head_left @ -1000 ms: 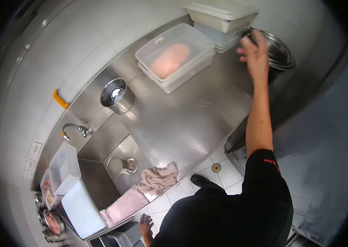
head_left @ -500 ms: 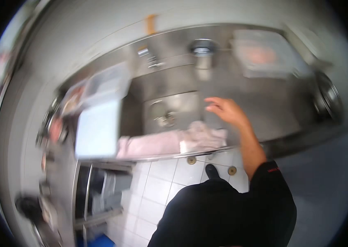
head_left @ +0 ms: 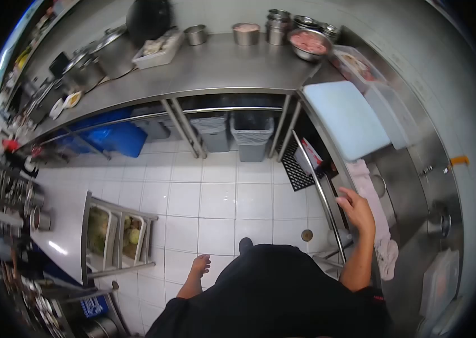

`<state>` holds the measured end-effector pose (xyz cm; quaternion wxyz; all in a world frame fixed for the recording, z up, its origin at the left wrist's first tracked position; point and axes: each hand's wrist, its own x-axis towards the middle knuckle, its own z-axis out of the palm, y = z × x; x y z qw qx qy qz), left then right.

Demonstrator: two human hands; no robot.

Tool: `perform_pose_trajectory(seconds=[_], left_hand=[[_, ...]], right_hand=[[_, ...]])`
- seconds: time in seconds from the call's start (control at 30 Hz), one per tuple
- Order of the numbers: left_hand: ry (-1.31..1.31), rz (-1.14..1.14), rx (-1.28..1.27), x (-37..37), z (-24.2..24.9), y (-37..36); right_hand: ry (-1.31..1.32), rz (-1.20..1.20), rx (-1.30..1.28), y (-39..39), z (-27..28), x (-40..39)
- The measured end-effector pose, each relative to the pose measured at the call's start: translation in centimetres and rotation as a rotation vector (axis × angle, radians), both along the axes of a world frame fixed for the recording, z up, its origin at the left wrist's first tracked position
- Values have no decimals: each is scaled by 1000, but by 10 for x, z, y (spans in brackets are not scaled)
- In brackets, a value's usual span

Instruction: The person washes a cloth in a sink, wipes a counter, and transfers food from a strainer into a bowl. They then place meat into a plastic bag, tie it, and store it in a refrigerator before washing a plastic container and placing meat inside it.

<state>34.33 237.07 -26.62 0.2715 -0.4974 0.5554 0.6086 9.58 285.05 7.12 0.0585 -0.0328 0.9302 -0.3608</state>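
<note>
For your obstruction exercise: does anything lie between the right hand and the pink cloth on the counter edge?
Nothing visible does. The right hand is at the counter edge, right beside the pink cloth, with no object between them. The left hand hangs free.

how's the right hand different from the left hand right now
The right hand is raised to the edge of the steel counter, beside the pink cloth; the left hand hangs low over the white floor tiles, near nothing. The right hand's fingers are spread toward the counter rim, while the left hand's droop loosely. Both are bare and hold nothing, on arms coming out of dark short sleeves.
</note>
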Motion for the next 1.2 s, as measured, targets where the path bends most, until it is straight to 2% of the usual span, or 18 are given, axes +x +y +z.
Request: perform_pose_trajectory(seconds=[0.07, 0.17, 0.23, 0.3, 0.5, 0.57, 0.63, 0.67, 0.73, 0.8, 0.9, 0.93, 1.0, 1.03, 1.1, 1.13, 1.17, 1.2], left_hand=[[28, 76, -6, 2, -5, -5], [36, 93, 1, -9, -18, -2], [108, -75, 22, -19, -31, 0], [244, -461, -107, -40, -28, 2], [487, -586, -41, -106, -30, 25], [703, -1442, -691, -142, -34, 29], [492, -1271, -547, -157, -7, 64], [384, -1174, -482, -163, 5, 82], [589, -1342, -556, -177, 2, 133], [791, -1501, -632, -183, -12, 171], [1069, -1734, -741, -185, -10, 204], [1281, -1747, -760, -185, -8, 217], [1254, -1634, -608, -187, 9, 235], [1237, -1579, -535, -188, 22, 240], [754, -927, -312, -199, 56, 256], [510, -601, -202, -204, 77, 271], [594, -488, -188, -215, 75, 261], [656, -440, -247, -218, 102, 272]], right_hand=[[-20, 37, 149, -8, 15, -6], [31, -33, 133, -1, 16, -4], [82, -86, 123, 18, 10, 11], [61, -148, 121, 34, 11, 31], [129, -480, 141, 147, 5, 114], [148, -617, 91, 200, 8, 141], [191, -725, 84, 262, 10, 158], [293, -782, 176, 294, 9, 165], [496, -888, 375, 365, 11, 183], [514, -1102, 493, 444, 15, 197], [436, -1422, 617, 543, 10, 226], [295, -1496, 583, 561, 8, 237], [20, -1622, 507, 591, 9, 249], [-72, -1569, 452, 602, 7, 253], [-252, -1463, 337, 620, 0, 266], [-258, -1440, 378, 624, -4, 269], [-262, -1414, 422, 627, -7, 269], [-263, -1383, 468, 631, -8, 267]])
